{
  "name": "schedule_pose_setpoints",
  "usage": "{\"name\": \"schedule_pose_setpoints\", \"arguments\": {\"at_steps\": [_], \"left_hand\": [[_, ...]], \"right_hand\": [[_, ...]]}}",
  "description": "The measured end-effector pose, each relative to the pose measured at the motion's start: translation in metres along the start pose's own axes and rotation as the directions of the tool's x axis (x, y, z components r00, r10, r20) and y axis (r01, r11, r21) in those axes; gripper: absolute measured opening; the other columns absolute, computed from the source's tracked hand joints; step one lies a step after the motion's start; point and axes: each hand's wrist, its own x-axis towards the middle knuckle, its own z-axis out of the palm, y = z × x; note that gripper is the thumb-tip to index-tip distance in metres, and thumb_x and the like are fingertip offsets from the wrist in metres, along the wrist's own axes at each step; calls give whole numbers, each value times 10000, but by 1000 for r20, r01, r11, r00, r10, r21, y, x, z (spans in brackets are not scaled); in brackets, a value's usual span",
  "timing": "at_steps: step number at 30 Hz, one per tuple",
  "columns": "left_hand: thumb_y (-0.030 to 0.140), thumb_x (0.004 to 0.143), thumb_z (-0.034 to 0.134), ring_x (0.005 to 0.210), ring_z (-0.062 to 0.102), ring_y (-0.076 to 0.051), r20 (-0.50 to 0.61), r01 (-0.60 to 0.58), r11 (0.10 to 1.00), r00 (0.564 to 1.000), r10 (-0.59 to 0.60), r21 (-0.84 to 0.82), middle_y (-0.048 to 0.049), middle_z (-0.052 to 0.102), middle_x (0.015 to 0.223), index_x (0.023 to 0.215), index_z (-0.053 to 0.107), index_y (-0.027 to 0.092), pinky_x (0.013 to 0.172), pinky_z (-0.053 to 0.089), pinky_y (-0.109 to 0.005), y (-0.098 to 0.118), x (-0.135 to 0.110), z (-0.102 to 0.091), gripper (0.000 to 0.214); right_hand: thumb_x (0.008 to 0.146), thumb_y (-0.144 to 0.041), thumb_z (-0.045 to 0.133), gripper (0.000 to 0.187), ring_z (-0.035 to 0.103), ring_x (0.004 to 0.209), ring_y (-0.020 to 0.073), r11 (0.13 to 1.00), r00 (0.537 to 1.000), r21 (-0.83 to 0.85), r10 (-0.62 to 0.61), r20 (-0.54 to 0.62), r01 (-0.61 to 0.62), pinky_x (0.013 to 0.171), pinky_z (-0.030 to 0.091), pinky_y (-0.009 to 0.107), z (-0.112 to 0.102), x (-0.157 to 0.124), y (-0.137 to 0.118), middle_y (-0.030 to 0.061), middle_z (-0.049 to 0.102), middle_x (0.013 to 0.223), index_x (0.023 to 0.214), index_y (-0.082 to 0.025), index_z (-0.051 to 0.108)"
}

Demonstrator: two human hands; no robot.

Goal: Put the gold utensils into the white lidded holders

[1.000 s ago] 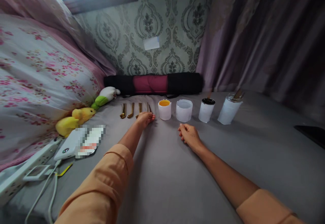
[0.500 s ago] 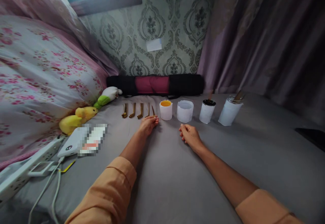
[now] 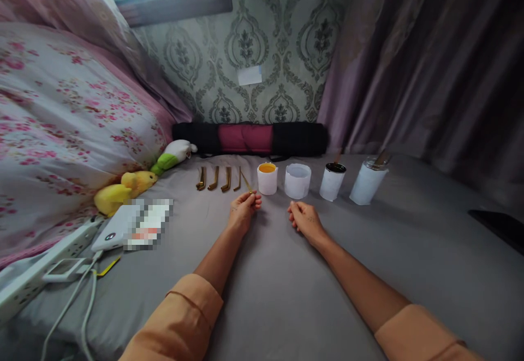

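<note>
My left hand [image 3: 244, 209] pinches one end of a thin gold utensil [image 3: 246, 181] and lifts it off the grey bed sheet [image 3: 270, 274]. Three more gold utensils [image 3: 213, 178] lie in a row just left of it. My right hand [image 3: 303, 220] rests on the sheet as a loose fist with nothing seen in it. Ahead stand a white cup with an orange inside [image 3: 267, 178], a plain white cup [image 3: 297, 180], a white cup with a dark rim [image 3: 332, 180] and a tall white cup [image 3: 366, 180] holding utensils.
A black and maroon roll [image 3: 249, 138] lies along the wallpapered wall. Yellow [image 3: 118, 191] and green-white [image 3: 172, 155] plush toys sit at the left by a floral duvet [image 3: 61, 132]. A power bank [image 3: 112, 233], a power strip [image 3: 36, 274] and cables lie near left. Curtains hang at right.
My left hand closed on the rightmost gold utensil and drew back toward me with it, tilting it up off the sheet. My right hand stayed where it was.
</note>
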Motion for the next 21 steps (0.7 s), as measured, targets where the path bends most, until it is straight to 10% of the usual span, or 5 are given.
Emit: {"name": "schedule_pose_setpoints", "arguments": {"at_steps": [21], "left_hand": [[304, 686, 598, 568, 551, -93, 138, -243, 951, 966, 219, 193, -72, 627, 791, 976, 596, 86, 516, 437, -227, 0, -34, 6, 363]], "right_hand": [[777, -449, 406, 327, 433, 381, 59, 997, 999, 75, -12, 46, 9, 321, 311, 161, -2, -2, -3, -22, 492, 532, 713, -151, 523]]}}
